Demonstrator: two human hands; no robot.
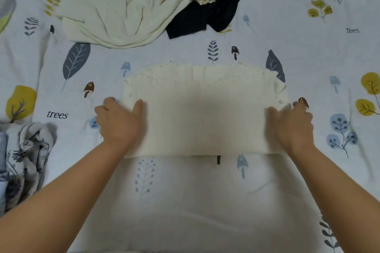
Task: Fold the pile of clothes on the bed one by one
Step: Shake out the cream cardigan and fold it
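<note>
A cream ribbed garment (203, 113) lies folded into a wide rectangle in the middle of the bed, its frilled hem at the far edge. My left hand (120, 122) grips its left edge, thumb on top and fingers tucked under. At the opposite edge, my right hand (292, 125) holds the fabric the same way. Farther back lies the pile: a crumpled cream top (125, 4) partly over a dark navy garment (218, 6).
The bed sheet (185, 201) is pale with printed leaves, mushrooms and the word "trees". A bunched patterned grey cloth (26, 162) sits at the left edge, near my left forearm.
</note>
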